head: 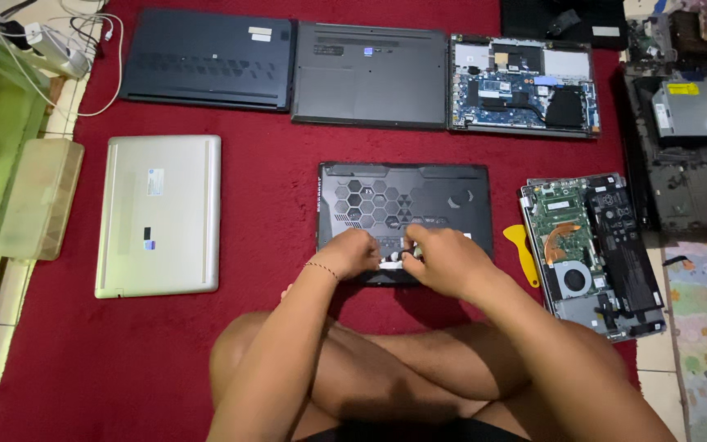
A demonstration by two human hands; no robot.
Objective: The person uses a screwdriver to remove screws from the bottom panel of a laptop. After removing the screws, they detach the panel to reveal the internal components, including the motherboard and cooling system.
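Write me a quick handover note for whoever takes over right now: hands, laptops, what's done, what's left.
Left hand and right hand: both rest on the near edge of the black laptop, which lies bottom-up on the red carpet; fingers bent over a small white piece I can't identify.
Yellow pry tool lies right of it, untouched.
Done: two other laptops lie opened.
Left: the black laptop's bottom cover is still on.

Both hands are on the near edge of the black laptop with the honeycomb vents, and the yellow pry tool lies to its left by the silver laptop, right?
Not quite. The head view shows the yellow pry tool to the right of the black laptop, beside the opened laptop. The silver laptop lies alone on the left. Left hand and right hand are on the near edge.
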